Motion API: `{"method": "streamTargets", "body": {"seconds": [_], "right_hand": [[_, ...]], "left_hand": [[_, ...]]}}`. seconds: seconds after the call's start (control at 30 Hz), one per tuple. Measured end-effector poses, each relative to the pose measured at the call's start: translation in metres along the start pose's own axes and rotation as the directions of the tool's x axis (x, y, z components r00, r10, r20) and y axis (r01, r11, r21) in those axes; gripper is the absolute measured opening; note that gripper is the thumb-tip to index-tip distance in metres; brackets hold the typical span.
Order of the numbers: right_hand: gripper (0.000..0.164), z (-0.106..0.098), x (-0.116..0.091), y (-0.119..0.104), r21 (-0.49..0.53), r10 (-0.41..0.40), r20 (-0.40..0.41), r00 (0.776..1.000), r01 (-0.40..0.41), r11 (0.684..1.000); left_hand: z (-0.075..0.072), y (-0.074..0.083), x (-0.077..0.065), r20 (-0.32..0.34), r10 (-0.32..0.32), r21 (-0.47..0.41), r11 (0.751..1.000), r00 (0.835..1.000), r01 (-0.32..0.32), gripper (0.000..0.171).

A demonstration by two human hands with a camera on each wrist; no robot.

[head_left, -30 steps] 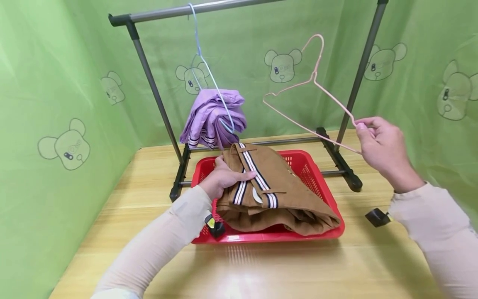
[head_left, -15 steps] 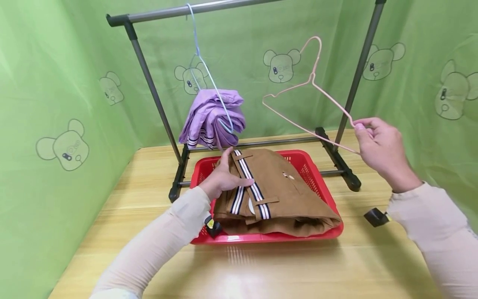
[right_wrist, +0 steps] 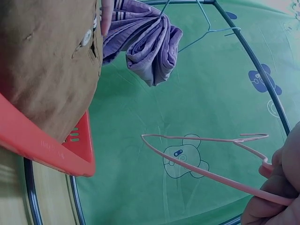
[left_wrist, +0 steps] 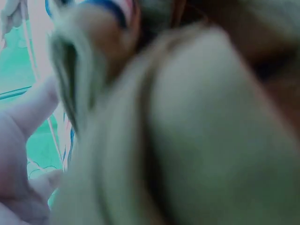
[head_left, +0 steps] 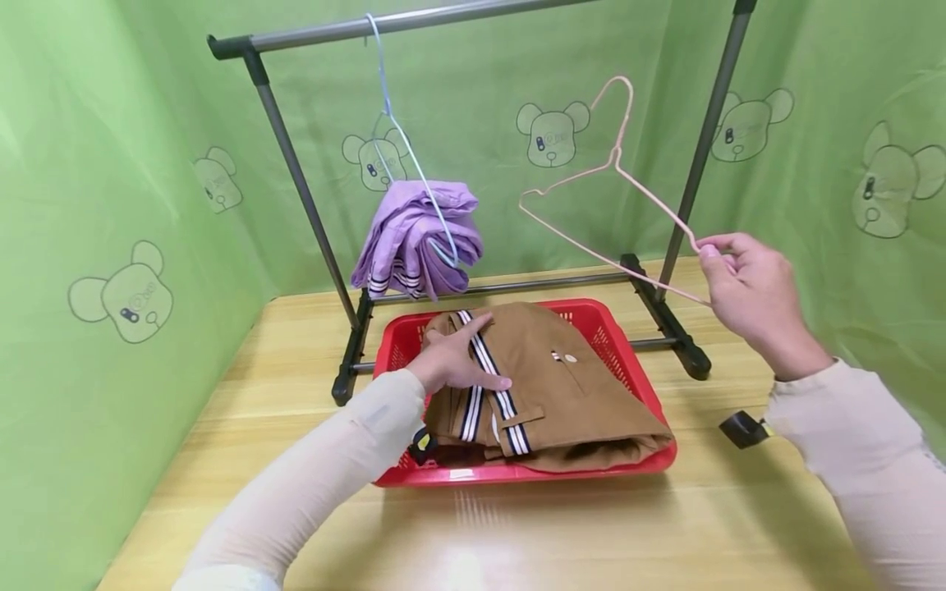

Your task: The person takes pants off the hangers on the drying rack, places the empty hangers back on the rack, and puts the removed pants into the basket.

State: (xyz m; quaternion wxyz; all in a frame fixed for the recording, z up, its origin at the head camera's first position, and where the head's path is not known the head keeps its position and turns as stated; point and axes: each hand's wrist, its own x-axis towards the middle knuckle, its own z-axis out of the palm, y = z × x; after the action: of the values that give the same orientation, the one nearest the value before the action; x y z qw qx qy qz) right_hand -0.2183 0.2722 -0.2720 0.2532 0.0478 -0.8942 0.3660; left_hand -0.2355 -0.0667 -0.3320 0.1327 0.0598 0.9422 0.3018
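Brown trousers (head_left: 584, 394) with a striped waistband lie folded in a red basket (head_left: 576, 468). My left hand (head_left: 454, 361) rests on their waistband end, thumb and fingers spread over the stripes. Blurred cloth fills most of the left wrist view, beside part of that hand (left_wrist: 18, 140). My right hand (head_left: 757, 287) pinches one lower corner of a pink hanger (head_left: 617, 156), held up with its hook at the top. In the right wrist view the pink hanger (right_wrist: 197, 171) carries nothing, and the fingers (right_wrist: 272, 201) close round its end.
Behind the basket stands a metal clothes rack (head_left: 310, 33) with black feet. From its bar hangs a blue hanger (head_left: 417, 156) with a folded purple garment (head_left: 414, 230) over it. Green curtains (head_left: 133, 164) surround the wooden tabletop (head_left: 591, 533).
My left hand has let the raised waistband down, and the trousers lie flatter in the basket. Its fingers have spread over the stripes. The right hand and pink hanger have barely moved.
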Motion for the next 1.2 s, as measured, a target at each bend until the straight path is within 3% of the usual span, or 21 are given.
{"method": "streamTargets", "body": {"seconds": [0.2,0.53,0.83,1.03,1.2], "right_hand": [[0.039,0.004,-0.002,-0.002,0.013,0.012,0.013,1.000,-0.012,1.000],[0.039,0.006,0.000,0.001,0.024,0.005,0.017,1.000,-0.006,1.000],[0.038,0.004,-0.002,0.001,0.025,0.013,-0.004,1.000,-0.013,1.000],[0.037,0.007,0.000,0.000,0.024,0.005,-0.007,1.000,-0.005,1.000],[0.037,0.009,0.002,-0.001,0.030,0.009,-0.010,1.000,-0.008,1.000]], "left_hand": [[0.006,-0.009,0.006,0.050,-0.010,0.189,0.982,0.999,0.000,0.096],[0.006,-0.011,0.013,0.071,-0.044,0.260,0.965,0.996,0.024,0.096],[0.014,-0.010,0.020,0.098,-0.054,0.415,0.910,0.994,0.009,0.098],[0.024,-0.015,0.028,0.114,-0.089,0.539,0.842,0.989,0.013,0.100],[0.028,-0.015,0.030,0.099,-0.115,0.594,0.804,0.988,0.034,0.102]]}}
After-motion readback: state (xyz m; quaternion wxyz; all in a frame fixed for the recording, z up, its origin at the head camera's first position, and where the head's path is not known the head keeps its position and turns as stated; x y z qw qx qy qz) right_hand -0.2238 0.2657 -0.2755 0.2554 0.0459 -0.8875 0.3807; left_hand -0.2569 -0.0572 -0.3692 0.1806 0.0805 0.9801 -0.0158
